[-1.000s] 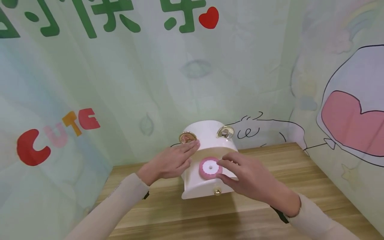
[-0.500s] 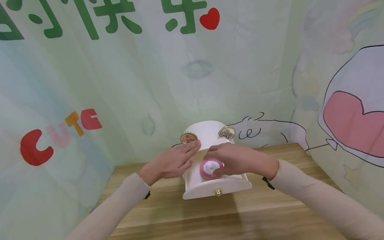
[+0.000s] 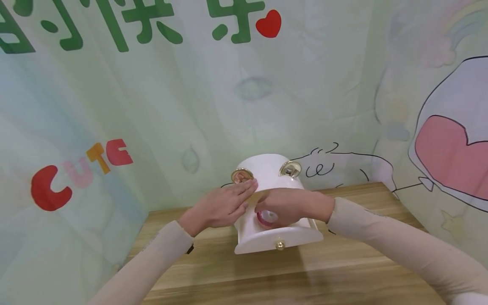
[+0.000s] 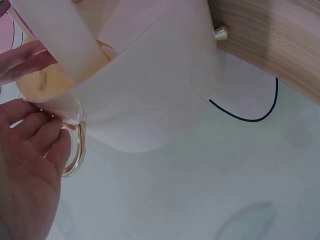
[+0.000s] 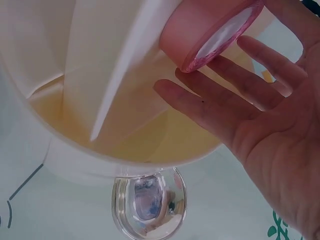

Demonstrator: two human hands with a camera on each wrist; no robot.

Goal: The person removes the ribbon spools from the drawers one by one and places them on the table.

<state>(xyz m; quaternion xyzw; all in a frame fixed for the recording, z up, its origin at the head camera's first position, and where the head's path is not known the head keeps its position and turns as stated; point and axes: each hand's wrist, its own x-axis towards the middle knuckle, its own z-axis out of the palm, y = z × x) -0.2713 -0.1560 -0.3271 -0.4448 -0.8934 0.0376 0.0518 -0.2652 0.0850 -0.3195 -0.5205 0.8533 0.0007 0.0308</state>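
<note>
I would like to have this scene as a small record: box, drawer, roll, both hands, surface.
box: white, with two gold-rimmed ornaments
drawer: open, gold knob on its front
roll: pink, white centre; resting or lifted, cannot tell
left hand: rests on the box's upper edge
right hand: holds the roll
surface: wood-grain table

Wooden table (image 3: 213, 275), printed backdrop (image 3: 316, 84) (faintly creased), red heart (image 3: 268, 24).

The head camera is looking forward and down at the table (image 3: 213, 271). Both wrist cameras are peeking from closer, probably tipped over, and all three are sharing the white box (image 3: 266, 167).
</note>
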